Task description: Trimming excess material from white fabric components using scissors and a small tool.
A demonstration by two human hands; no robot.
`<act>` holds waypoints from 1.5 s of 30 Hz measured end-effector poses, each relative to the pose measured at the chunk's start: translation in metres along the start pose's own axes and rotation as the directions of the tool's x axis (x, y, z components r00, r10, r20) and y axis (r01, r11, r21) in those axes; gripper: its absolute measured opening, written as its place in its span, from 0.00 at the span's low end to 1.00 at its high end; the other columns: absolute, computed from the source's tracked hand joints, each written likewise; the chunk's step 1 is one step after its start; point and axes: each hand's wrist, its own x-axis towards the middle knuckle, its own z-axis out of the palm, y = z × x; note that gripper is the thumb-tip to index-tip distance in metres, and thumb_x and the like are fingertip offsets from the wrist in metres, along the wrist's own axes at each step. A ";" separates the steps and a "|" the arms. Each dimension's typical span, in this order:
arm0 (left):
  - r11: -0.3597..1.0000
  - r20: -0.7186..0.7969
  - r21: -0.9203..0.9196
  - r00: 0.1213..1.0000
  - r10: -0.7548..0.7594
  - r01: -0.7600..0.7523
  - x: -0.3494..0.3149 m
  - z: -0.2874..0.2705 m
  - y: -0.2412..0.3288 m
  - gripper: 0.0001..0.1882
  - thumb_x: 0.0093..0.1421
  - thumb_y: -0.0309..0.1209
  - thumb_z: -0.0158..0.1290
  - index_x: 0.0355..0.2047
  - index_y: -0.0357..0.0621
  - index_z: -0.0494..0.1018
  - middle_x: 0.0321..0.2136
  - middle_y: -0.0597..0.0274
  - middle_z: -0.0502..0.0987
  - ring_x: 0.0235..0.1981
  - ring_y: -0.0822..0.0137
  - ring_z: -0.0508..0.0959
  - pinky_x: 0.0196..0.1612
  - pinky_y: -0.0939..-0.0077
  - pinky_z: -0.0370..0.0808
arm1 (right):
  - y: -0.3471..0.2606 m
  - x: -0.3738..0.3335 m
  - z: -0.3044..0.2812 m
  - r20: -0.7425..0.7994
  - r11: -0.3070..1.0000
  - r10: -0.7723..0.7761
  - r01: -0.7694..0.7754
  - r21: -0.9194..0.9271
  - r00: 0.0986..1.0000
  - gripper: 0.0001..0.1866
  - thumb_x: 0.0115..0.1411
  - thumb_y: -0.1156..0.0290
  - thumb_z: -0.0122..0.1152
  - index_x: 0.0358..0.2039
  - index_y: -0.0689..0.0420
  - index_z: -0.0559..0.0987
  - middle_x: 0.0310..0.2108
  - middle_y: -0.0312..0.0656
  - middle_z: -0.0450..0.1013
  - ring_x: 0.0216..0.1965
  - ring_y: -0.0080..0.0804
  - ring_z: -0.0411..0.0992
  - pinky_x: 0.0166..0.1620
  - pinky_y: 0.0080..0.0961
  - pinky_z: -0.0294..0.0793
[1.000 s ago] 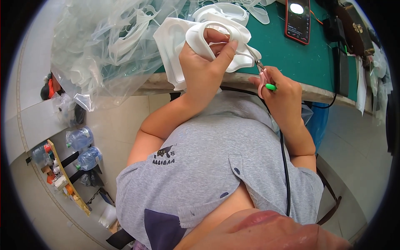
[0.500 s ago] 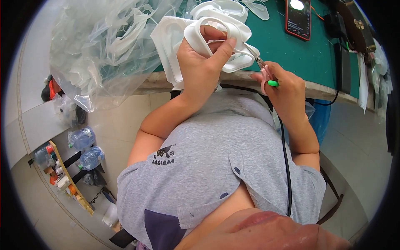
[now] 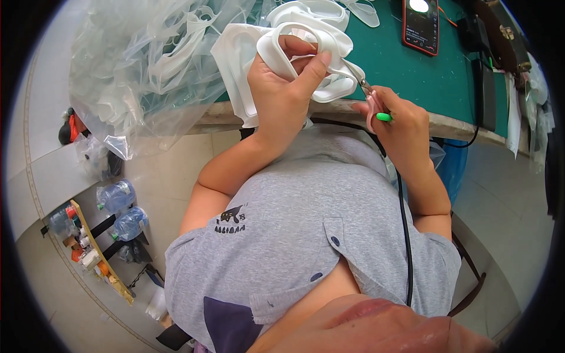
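Observation:
My left hand (image 3: pixel 282 94) grips a white moulded piece (image 3: pixel 272 54) with long oval openings, its fingers passing through one loop and the thumb pressing on the rim. In my right hand (image 3: pixel 403 120) is a small pair of scissors (image 3: pixel 372 106) with pink handles and a bright green part by the fingers. The scissors' metal blades point up and left, against the right edge of the white piece; their tips are partly hidden by it. Beneath and behind my left hand, a larger white moulded sheet (image 3: pixel 238 70) hangs over the table's front edge.
More white moulded pieces (image 3: pixel 318 13) lie at the back of the green tabletop (image 3: pixel 388 65). A big clear plastic bag (image 3: pixel 159 76) with pale translucent strips covers the left side. A phone (image 3: pixel 421 26) and a black power strip (image 3: pixel 484 94) are at the right. A black cable (image 3: pixel 405 235) runs down across my shirt.
Both hands have shifted very slightly left together with the white piece and the scissors. Their grips look the same.

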 end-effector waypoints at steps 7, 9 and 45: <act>0.999 -0.011 0.000 0.999 -0.042 0.042 -0.001 0.003 0.004 0.10 0.54 0.20 0.57 0.34 0.35 0.67 0.32 0.54 0.76 0.34 0.68 0.80 0.37 0.76 0.80 | 0.001 0.000 0.003 -0.015 1.000 -0.002 0.002 0.004 1.000 0.11 0.47 0.76 0.67 0.32 0.60 0.77 0.20 0.44 0.74 0.21 0.34 0.75 0.24 0.23 0.71; 0.999 -0.018 -0.005 0.999 -0.040 0.039 -0.001 0.003 0.003 0.11 0.54 0.20 0.58 0.34 0.35 0.67 0.33 0.53 0.76 0.35 0.67 0.80 0.37 0.76 0.80 | 0.000 0.001 0.003 -0.008 1.000 0.008 -0.008 0.009 1.000 0.11 0.47 0.76 0.67 0.32 0.60 0.77 0.20 0.44 0.74 0.21 0.34 0.75 0.24 0.23 0.71; 0.997 -0.080 0.002 0.994 0.080 -0.080 -0.005 0.002 -0.008 0.09 0.54 0.19 0.58 0.31 0.38 0.68 0.30 0.60 0.75 0.30 0.77 0.76 0.33 0.85 0.73 | -0.011 0.005 0.013 -0.022 0.993 0.064 -0.061 0.105 0.998 0.05 0.52 0.77 0.62 0.30 0.62 0.76 0.20 0.44 0.76 0.21 0.31 0.77 0.23 0.21 0.72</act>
